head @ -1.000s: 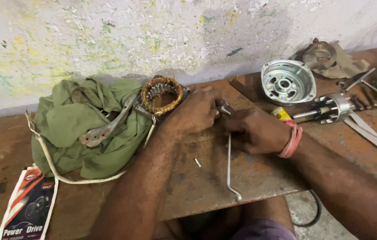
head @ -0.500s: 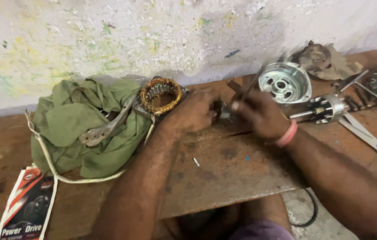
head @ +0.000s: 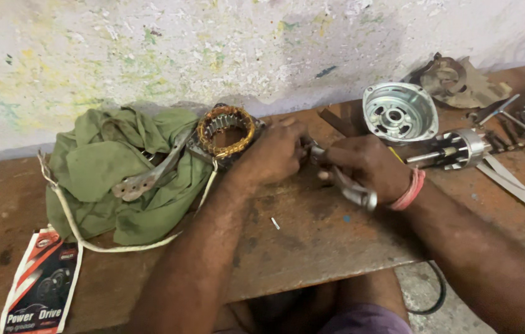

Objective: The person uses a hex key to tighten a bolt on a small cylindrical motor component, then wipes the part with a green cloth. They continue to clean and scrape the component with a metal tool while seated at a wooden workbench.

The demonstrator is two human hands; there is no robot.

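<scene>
Pliers (head: 350, 187) sit in our right hand (head: 367, 168), fingers wrapped tight round the handles, just right of the copper-wound stator (head: 226, 131). Their long axis slants, nose up-left toward the stator, handle ends down-right. Our left hand (head: 275, 154) curls closed at the nose; what it pinches we cannot tell.

It was a repair workshop: a worn wooden bench (head: 312, 241) held metal motor parts (head: 400, 112), a copper coil (head: 226, 131) and an oily rag (head: 120, 167).
</scene>
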